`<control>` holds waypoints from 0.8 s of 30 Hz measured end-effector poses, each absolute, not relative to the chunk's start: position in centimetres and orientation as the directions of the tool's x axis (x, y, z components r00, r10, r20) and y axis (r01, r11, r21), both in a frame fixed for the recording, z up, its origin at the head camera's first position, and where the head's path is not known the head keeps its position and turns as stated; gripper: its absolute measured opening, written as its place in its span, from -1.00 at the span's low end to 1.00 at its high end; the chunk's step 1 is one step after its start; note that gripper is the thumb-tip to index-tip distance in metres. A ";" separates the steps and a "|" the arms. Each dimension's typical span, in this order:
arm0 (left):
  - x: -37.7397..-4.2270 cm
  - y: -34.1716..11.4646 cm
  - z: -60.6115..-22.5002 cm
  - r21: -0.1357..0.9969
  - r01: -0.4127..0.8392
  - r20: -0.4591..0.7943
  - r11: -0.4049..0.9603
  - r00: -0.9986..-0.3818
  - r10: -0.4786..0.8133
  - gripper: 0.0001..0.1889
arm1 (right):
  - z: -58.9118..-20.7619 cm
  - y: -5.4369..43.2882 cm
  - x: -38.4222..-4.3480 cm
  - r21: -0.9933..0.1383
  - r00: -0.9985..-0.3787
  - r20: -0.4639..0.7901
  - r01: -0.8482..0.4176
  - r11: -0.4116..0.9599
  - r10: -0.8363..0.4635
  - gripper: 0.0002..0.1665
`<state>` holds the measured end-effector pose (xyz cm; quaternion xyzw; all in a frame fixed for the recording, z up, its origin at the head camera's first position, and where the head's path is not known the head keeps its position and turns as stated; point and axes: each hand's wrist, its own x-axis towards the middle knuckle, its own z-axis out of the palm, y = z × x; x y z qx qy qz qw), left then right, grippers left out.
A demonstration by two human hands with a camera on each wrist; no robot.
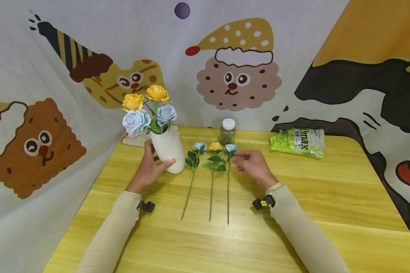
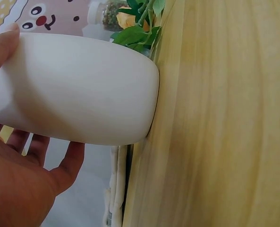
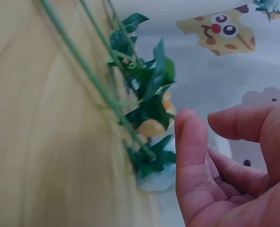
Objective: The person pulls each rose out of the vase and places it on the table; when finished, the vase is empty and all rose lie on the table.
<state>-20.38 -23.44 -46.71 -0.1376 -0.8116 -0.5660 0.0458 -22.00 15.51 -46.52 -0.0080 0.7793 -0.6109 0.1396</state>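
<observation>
My left hand [image 1: 148, 169] grips a white vase [image 1: 169, 149], its thumb across the near side and the fingers around the far side. Two yellow roses [image 1: 158, 93] and two pale blue roses [image 1: 136, 122] stand in the vase. In the left wrist view, the base of the vase [image 2: 106, 90] is right at the tabletop. Three loose stems lie side by side: a blue rose [image 1: 199, 147], a yellow rose [image 1: 215, 146] and another blue rose [image 1: 231, 148]. Beside that rightmost bloom is my right hand [image 1: 255, 167]; the right wrist view shows thumb and forefinger apart with nothing between them.
A clear jar with a white lid [image 1: 228, 131] stands behind the loose flowers. Farther right lies a green and white bag [image 1: 298, 143] near the back edge of the wooden table [image 1: 311, 212]. A cartoon-print cloth [image 1: 177, 41] hangs behind.
</observation>
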 end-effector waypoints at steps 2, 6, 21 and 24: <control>-20.4 -23.4 -46.7 0.904 0.277 0.233 0.324 -0.957 0.171 -0.04 | -46.1 15.4 -22.0 -0.955 -0.965 -0.191 0.140 0.261 -0.178 -0.54; -20.5 -23.4 -46.7 0.903 0.281 0.236 0.324 -0.956 0.172 -0.04 | -45.0 14.7 -21.9 -0.960 -0.976 -0.123 0.071 0.272 -0.178 -0.56; -20.4 -23.5 -46.7 0.905 0.278 0.235 0.323 -0.958 0.165 -0.04 | -39.6 9.1 -20.9 -0.971 -0.967 0.126 -0.166 0.171 -0.221 -0.69; -20.3 -23.2 -46.3 0.901 0.278 0.243 0.332 -0.959 0.143 -0.04 | -38.7 7.8 -20.7 -0.968 -0.953 0.185 -0.219 0.123 -0.238 -0.73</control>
